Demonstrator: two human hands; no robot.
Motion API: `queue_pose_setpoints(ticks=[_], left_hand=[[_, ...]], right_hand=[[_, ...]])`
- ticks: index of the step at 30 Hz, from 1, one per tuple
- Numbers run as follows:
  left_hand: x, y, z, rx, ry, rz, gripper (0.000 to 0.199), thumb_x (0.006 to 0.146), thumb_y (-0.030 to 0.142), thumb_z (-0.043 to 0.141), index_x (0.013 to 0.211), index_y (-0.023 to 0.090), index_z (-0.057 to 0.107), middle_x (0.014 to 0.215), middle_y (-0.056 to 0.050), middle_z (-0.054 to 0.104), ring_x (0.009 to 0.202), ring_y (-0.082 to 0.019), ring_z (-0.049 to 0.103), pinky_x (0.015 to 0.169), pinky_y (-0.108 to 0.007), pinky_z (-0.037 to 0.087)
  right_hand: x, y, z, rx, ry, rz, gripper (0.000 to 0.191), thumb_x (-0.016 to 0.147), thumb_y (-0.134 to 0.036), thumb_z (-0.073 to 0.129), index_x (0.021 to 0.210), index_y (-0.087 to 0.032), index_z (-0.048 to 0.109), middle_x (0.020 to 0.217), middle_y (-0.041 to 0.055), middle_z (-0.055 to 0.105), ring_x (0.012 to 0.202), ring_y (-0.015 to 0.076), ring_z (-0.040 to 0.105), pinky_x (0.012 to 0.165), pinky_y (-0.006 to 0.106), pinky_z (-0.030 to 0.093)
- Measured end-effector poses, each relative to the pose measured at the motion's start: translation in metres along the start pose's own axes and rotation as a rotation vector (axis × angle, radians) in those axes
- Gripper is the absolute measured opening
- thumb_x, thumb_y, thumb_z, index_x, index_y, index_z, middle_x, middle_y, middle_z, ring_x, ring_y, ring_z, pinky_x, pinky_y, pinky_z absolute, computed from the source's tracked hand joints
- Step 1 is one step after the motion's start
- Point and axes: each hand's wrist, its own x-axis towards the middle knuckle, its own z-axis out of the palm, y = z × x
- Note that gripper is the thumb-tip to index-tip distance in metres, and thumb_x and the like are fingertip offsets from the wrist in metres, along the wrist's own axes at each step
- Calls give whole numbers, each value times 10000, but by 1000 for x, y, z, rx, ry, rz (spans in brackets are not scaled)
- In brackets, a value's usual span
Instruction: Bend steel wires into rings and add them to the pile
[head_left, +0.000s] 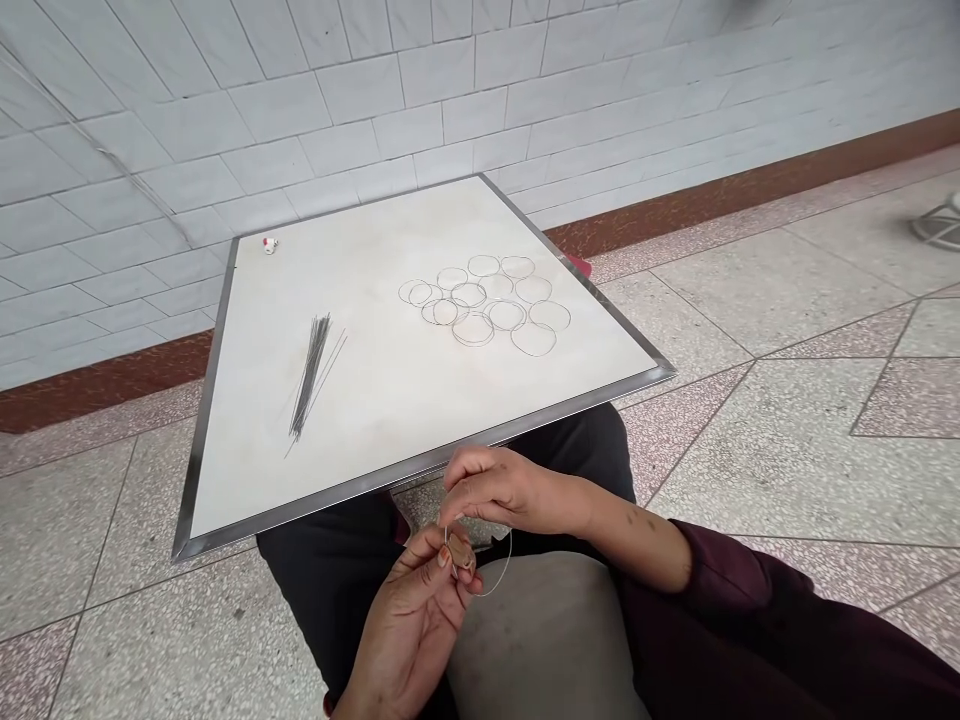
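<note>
Just in front of the table's near edge, above my lap, my two hands meet around one thin wire [508, 560] bent into a loop. My left hand [420, 610], palm up, pinches the wire between thumb and fingers. Coming from the right, my right hand [499, 490] has its fingertips closed on the wire's upper part. The exact join of the wire is hidden by my fingers. On the white table [360, 270] lie several wire rings [506, 316], some overlapping, right of centre. A bundle of straight wires [309, 380] rests at the left, a few strands apart from it.
A small white and red object [270, 245] sits near the table's far left corner. Metal trim [420, 462] runs along the table edge. A tiled wall [360, 100] stands behind, and a round-based item [941, 225] is on the floor at far right.
</note>
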Motion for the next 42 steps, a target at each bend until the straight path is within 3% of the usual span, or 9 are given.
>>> queue_pose_setpoints(ticks=[6, 13, 17, 24, 26, 30, 32, 37, 42], left_hand=[[4, -6, -4, -36, -22, 25, 120, 694, 200, 834, 719, 166, 722, 854, -21, 640, 698, -106, 527, 696, -263, 468], [7, -3, -2, -4, -19, 95, 145, 687, 237, 837, 689, 163, 712, 808, -29, 597, 777, -144, 520, 708, -265, 455], [6, -3, -3, 8, -30, 85, 156, 681, 234, 840, 665, 160, 703, 853, -25, 585, 749, -123, 489, 683, -246, 441], [7, -5, -5, 15, -68, 105, 142, 698, 243, 829, 705, 169, 709, 858, -9, 568, 730, -114, 488, 704, -253, 450], [8, -4, -4, -6, -73, 116, 134, 710, 241, 820, 712, 174, 704, 847, -4, 567, 727, -114, 491, 714, -260, 460], [9, -1, -1, -40, -62, 140, 143, 716, 242, 816, 697, 171, 694, 829, -5, 576, 732, -117, 511, 731, -262, 479], [8, 0, 0, -46, -35, 141, 137, 709, 234, 821, 709, 168, 701, 839, -8, 587, 742, -116, 526, 737, -257, 487], [7, 0, -1, -42, -3, 145, 140, 714, 201, 816, 682, 159, 686, 849, -9, 605, 724, -101, 538, 731, -247, 508], [9, 0, -2, -98, 58, 210, 145, 702, 178, 826, 732, 170, 685, 872, -4, 627, 743, -97, 572, 717, -221, 526]], right_hand=[[-1, 4, -5, 48, -42, -3, 243, 1007, -271, 496, 1019, -162, 713, 944, 64, 592, 868, 116, 589, 769, 225, 511], [2, 3, -4, 96, 62, 86, 287, 891, -325, 685, 1132, -174, 649, 933, 48, 593, 775, 109, 570, 675, 203, 533], [1, 5, -5, 119, 60, 63, 166, 939, -257, 622, 1054, -171, 705, 959, 55, 577, 844, 109, 592, 735, 199, 530], [-1, 9, -9, 170, 58, 65, 193, 975, -265, 562, 1015, -198, 738, 954, 46, 566, 841, 104, 581, 729, 205, 511], [0, 9, -8, 176, 79, 111, 181, 935, -290, 628, 1065, -197, 713, 931, 37, 562, 824, 109, 566, 704, 211, 497], [0, 7, -5, 271, 112, 320, 378, 817, -318, 765, 1141, -192, 617, 835, -15, 535, 712, 95, 516, 587, 192, 432], [0, 5, -3, 314, 102, 375, 349, 825, -319, 753, 1114, -193, 604, 786, -36, 520, 669, 84, 491, 562, 183, 401], [4, 2, 2, 265, 125, 317, 131, 924, -302, 620, 961, -181, 653, 780, -12, 601, 677, 92, 536, 633, 212, 432], [5, 1, 8, 534, 239, 554, 201, 922, -377, 613, 932, -177, 625, 610, -66, 499, 479, 61, 431, 464, 177, 374]])
